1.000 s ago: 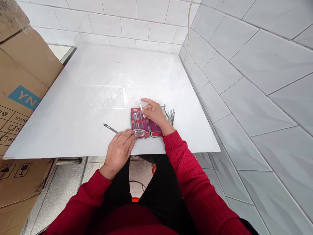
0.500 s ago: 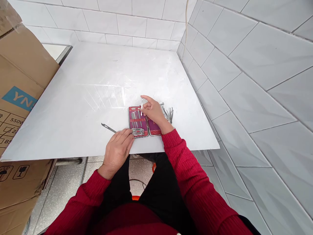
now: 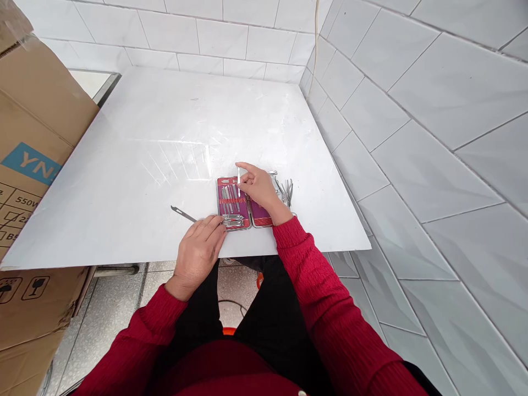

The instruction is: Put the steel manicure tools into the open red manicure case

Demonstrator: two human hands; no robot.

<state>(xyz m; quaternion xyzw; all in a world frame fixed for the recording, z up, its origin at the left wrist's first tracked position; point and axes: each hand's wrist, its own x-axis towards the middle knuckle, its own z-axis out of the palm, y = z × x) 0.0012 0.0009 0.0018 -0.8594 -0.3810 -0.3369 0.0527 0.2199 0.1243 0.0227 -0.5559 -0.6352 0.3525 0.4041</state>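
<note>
A manicure case lies unfolded near the table's front edge, its lining red and purple. Its left half holds several slim metal tools in a row under an elastic band, with nail clippers below them. My left hand grips the case's lower left corner. From beside its fingers a dark metal tool with a slotted tip sticks out to the left. Above the left half, my right hand pinches a slim silver manicure tool upright between thumb and fingers, index finger extended. This hand hides part of the right half.
More metal implements lie just right of the case. Clear plastic film is on the white table. A cardboard box stands along the left side, and a tiled wall rises at the right.
My right hand has lowered very slightly with the silver tool, its lower end now closer to the row. My left hand and the case stay in place.
</note>
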